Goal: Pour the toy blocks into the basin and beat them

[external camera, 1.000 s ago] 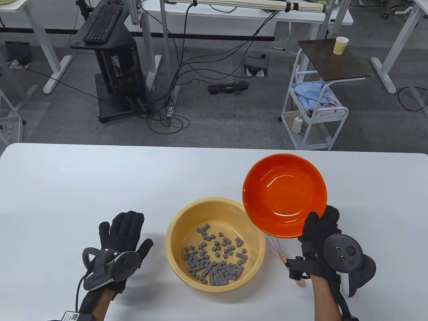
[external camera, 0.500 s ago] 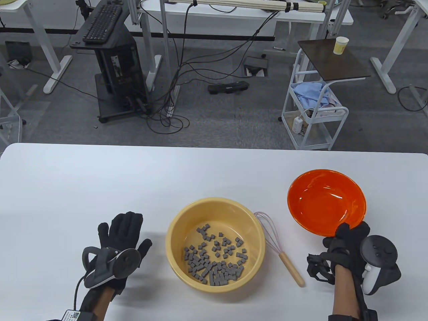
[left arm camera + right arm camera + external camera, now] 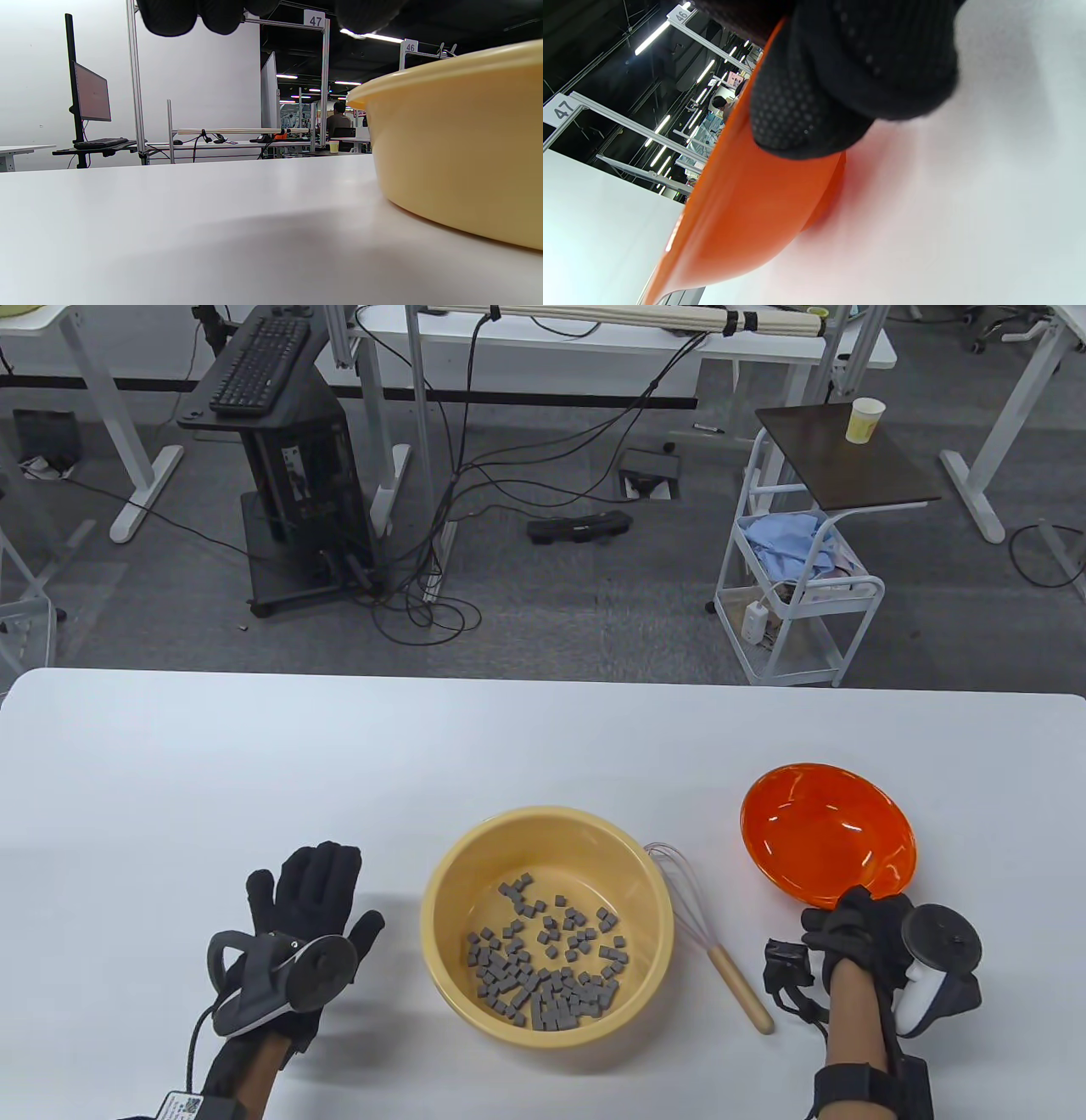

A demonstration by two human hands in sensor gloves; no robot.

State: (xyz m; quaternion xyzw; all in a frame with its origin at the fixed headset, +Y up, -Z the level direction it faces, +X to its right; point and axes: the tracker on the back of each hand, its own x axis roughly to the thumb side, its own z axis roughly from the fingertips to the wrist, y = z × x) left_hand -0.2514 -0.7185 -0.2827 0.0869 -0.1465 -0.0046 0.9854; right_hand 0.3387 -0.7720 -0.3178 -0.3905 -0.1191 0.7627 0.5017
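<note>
Small grey toy blocks (image 3: 543, 967) lie in a pile inside the round yellow plastic basin (image 3: 441, 929), mostly on its near side. The basin sits close to the near edge of the white tabletop (image 3: 254, 763), about in the middle.

The left hand (image 3: 297, 925), in a black glove with a grey tracker on its back, lies near the near edge, left of the basin and not touching it. Its fingers are straight and spread, and it holds nothing. In the left wrist view the basin's yellow wall (image 3: 458, 140) is just to the side of the fingertips (image 3: 169, 17).

The right hand (image 3: 865, 937), also in a black glove, is near the near edge on the right side. Its fingers are curled over the near rim of the shiny orange plastic bowl (image 3: 827, 831) and pinch it. In the right wrist view the bowl (image 3: 746, 220) is tilted, with its bottom touching the tabletop.

A wire whisk with a light wooden handle (image 3: 713, 946) lies flat between the basin and the right hand. Its wire end rests just beside the basin's rim.

Farther back, the tabletop runs to its far edge.
</note>
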